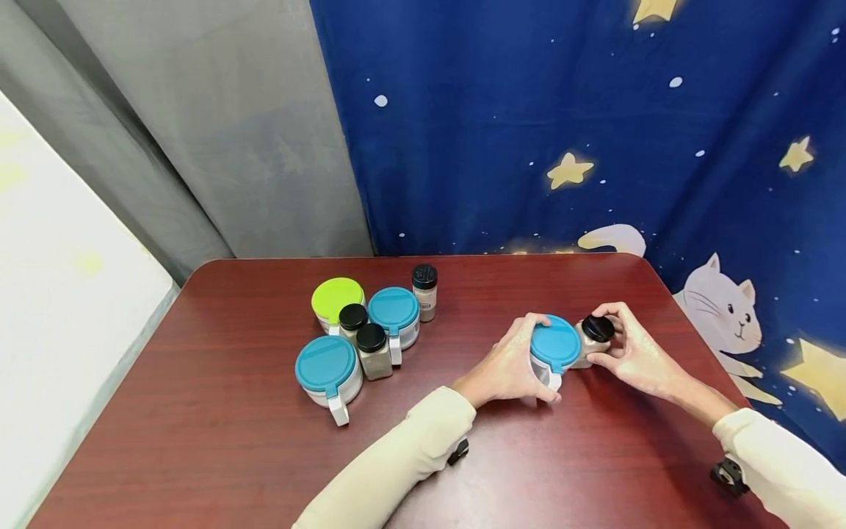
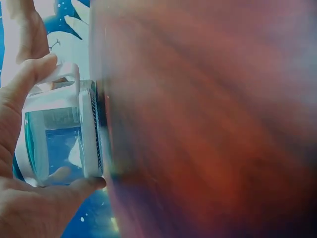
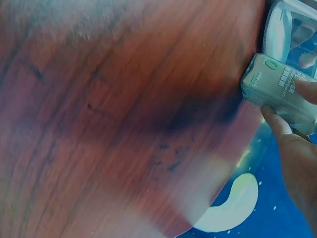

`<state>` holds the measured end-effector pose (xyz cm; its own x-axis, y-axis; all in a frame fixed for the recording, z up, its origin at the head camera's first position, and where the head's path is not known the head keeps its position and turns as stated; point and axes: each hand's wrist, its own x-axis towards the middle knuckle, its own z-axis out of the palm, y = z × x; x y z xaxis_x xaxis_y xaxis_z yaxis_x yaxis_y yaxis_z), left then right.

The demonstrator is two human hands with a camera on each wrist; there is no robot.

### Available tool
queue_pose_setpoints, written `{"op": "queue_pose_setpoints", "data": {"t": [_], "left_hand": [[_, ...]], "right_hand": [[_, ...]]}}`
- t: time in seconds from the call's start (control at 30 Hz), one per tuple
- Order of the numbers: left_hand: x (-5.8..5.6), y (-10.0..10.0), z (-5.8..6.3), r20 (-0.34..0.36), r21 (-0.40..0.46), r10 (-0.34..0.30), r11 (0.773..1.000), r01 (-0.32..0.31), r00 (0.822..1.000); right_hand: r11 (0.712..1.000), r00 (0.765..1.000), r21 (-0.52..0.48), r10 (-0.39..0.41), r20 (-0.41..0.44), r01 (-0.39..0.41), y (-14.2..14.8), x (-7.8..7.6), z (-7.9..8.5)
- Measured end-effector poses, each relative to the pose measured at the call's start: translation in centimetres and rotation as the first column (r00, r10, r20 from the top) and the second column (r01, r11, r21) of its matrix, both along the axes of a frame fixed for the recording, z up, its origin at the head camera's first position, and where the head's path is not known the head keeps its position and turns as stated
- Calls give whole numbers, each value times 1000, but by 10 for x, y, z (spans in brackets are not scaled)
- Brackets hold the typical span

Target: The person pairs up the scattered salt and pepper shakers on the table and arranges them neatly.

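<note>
On the right part of the table, my left hand (image 1: 509, 365) grips a clear seasoning jar (image 1: 555, 342) with a blue lid and white handle. Thumb and fingers span its sides in the left wrist view, where the jar (image 2: 62, 141) stands upright, its base at the tabletop. Right beside it, my right hand (image 1: 637, 356) holds a pepper bottle (image 1: 598, 329) by its sides; its cap is black. In the right wrist view the bottle's printed label (image 3: 280, 79) shows, with the clear jar close behind it.
Left of centre stands a cluster: a green-lidded jar (image 1: 337, 297), two blue-lidded jars (image 1: 325, 365) with white handles, and several black-capped bottles (image 1: 374, 356). One taller bottle (image 1: 425, 294) stands at its back right. Curtains hang behind the table's far edge (image 1: 502, 257).
</note>
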<state>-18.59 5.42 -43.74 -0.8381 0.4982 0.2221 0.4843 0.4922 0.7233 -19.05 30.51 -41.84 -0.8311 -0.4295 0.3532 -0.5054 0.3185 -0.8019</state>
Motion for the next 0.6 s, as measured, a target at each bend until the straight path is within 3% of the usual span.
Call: {"op": "queue_pose_setpoints", "data": {"t": [0.6], "left_hand": [[-57, 51, 0, 43, -18, 10, 1000, -9, 999]], "right_hand": [[975, 977, 68, -212, -8, 212, 30, -41, -2]]}}
